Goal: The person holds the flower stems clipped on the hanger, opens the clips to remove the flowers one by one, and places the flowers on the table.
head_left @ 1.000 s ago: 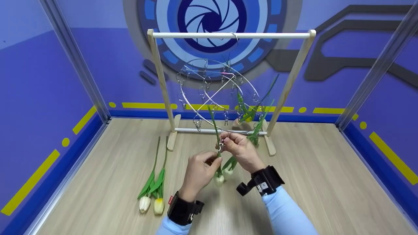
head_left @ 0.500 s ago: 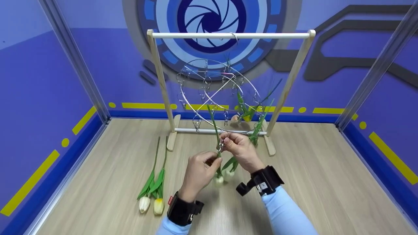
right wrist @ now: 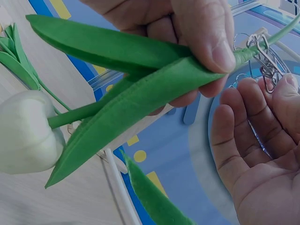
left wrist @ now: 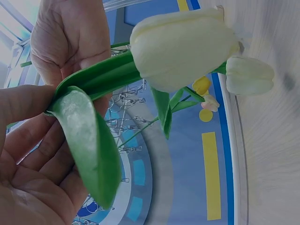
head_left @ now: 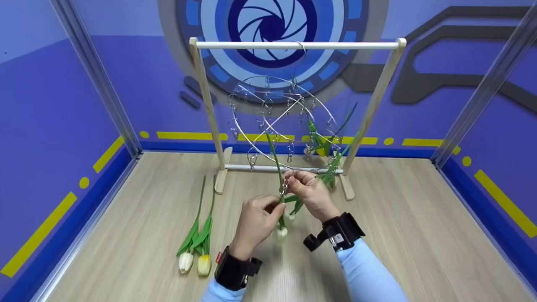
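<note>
My left hand [head_left: 256, 222] pinches the green stem of a white tulip [left wrist: 183, 49] at the base of its leaves [right wrist: 136, 108]. The blossom hangs down and the bare stem points up. Just above, my right hand [head_left: 312, 195] pinches a wire clip [right wrist: 266, 63] between thumb and fingers. In the right wrist view the clip sits around the stem, above the left fingertips. Its other fingers are spread loosely. The clip belongs to a round metal hanger [head_left: 268, 126]. A second white tulip [left wrist: 250, 76] hangs behind the held one.
A wooden rack [head_left: 298, 45] with white bars carries the hanger and its dangling clips. On its right side hang more tulips, one of them yellow [head_left: 321, 150]. A white tulip [head_left: 186, 263] and a yellowish tulip [head_left: 204, 265] lie on the table [head_left: 126, 235] at left.
Both hands keep nearly the same place and grip. The clip in the right hand stands a little more in line with the stem. The hanging tulips and hanger sway slightly.
</note>
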Available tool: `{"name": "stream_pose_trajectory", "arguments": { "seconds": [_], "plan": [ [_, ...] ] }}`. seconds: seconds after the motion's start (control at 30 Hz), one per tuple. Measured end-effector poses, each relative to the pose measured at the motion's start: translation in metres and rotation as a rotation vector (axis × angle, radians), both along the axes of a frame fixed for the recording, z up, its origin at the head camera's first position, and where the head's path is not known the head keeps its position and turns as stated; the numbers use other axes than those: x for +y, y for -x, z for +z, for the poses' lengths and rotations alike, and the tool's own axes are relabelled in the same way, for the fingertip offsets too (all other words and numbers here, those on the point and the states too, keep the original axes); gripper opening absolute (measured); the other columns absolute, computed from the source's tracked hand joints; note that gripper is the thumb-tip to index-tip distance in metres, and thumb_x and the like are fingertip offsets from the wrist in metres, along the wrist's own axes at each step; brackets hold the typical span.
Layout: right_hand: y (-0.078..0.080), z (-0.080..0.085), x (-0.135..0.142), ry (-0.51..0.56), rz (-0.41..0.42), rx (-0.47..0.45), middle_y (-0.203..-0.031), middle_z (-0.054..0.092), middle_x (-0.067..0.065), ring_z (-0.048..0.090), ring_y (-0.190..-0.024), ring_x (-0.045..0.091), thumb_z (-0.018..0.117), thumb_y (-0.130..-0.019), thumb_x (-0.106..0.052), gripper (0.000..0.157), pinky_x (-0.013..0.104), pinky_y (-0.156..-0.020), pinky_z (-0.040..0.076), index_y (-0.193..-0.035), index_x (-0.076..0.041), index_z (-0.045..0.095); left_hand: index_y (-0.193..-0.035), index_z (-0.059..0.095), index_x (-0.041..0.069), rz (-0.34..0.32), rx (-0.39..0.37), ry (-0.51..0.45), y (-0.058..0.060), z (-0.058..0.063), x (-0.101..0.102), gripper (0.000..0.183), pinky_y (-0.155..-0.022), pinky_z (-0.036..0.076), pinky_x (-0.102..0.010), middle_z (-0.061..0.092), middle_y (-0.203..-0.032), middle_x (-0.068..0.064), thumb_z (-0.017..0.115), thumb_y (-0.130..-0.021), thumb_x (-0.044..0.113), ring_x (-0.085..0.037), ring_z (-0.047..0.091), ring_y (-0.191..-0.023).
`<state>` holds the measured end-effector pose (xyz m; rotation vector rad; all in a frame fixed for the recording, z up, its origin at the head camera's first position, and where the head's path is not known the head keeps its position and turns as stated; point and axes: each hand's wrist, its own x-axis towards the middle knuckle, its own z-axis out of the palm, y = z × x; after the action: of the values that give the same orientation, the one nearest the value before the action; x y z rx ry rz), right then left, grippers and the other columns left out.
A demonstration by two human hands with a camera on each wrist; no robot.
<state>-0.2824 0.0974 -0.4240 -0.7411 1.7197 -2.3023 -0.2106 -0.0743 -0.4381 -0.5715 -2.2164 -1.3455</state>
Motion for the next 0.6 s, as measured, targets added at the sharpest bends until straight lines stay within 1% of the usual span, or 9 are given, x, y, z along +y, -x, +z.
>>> {"name": "stream_pose_trajectory", "arguments": {
  "seconds": [0.23,0.33,0.4,0.5,0.6],
  "plan": [
    [0.0012,-0.0008,0.0005,-0.010,-0.001,0.045,-0.091,0.068,-0.003,0.065,-0.083,0.009,0.067,-0.099,-0.023,0.009,0.027,-0.082,0.055,-0.102,-0.015,0.070,-0.092,0.077,0.001,-0.001,0.001,0.009,-0.0004,-0.0008,0.0005,0.005,-0.063,0.057,-0.025,0.074,-0.083,-0.005,0.075,-0.092,0.005,-0.014,0.068,-0.070],
    [0.0018,-0.0007,0.0006,-0.008,0.004,0.047,-0.091,0.067,-0.003,0.065,-0.082,0.010,0.067,-0.099,-0.023,0.011,0.027,-0.082,0.055,-0.102,-0.013,0.070,-0.092,0.077,0.001,0.001,0.003,0.013,-0.0007,-0.0007,0.0004,0.005,-0.063,0.056,-0.025,0.074,-0.082,-0.005,0.075,-0.092,0.006,-0.013,0.068,-0.069],
    [0.0022,-0.0006,0.0009,-0.009,0.002,0.046,-0.090,0.067,-0.002,0.065,-0.082,0.010,0.068,-0.099,-0.023,0.015,0.027,-0.082,0.055,-0.103,-0.009,0.069,-0.092,0.077,0.001,0.002,0.000,0.016,-0.0005,-0.0008,0.0006,0.006,-0.063,0.056,-0.025,0.074,-0.083,-0.005,0.074,-0.092,0.006,-0.013,0.068,-0.069],
    [0.0020,0.0000,0.0015,-0.014,-0.017,0.036,-0.090,0.068,0.000,0.066,-0.082,0.010,0.069,-0.098,-0.024,0.020,0.027,-0.081,0.056,-0.103,-0.005,0.068,-0.093,0.077,0.002,0.000,-0.003,0.017,-0.0003,-0.0008,0.0009,0.006,-0.063,0.057,-0.025,0.074,-0.083,-0.005,0.074,-0.093,0.007,-0.013,0.068,-0.069],
    [0.0013,0.0011,0.0018,-0.023,-0.036,0.023,-0.091,0.068,-0.001,0.065,-0.083,0.010,0.069,-0.098,-0.022,0.018,0.026,-0.082,0.055,-0.102,-0.004,0.069,-0.092,0.077,0.002,0.000,-0.004,0.018,-0.0005,-0.0001,0.0012,0.007,-0.064,0.057,-0.026,0.074,-0.083,-0.005,0.075,-0.093,0.008,-0.013,0.068,-0.069]
  ]
}}
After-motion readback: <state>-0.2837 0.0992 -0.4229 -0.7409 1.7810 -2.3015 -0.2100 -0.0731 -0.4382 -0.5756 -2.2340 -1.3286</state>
